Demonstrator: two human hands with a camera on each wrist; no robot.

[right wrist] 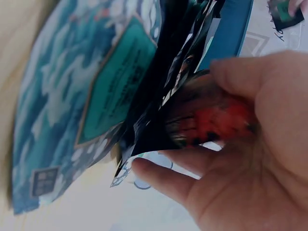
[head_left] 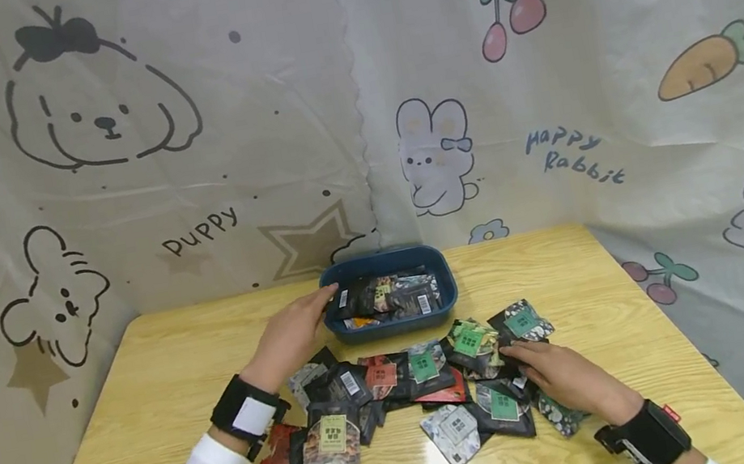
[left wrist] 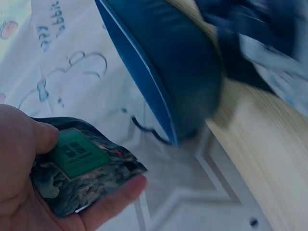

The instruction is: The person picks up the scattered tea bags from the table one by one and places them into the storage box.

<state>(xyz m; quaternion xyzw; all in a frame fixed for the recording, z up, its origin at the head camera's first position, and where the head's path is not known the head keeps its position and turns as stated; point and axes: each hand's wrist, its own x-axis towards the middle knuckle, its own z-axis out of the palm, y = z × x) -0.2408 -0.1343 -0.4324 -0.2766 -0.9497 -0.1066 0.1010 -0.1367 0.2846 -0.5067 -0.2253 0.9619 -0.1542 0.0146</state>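
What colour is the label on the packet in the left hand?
The label is green; the left wrist view shows it best.

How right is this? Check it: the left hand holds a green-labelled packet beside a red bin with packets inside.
Not red: the head view shows the bin is dark blue. The rest stands: the left hand holds a green-labelled packet beside it, with packets inside.

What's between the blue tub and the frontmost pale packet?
In the head view, a green-labelled packet lies between the blue tub and the pale packet, with a partly covered red packet just in front.
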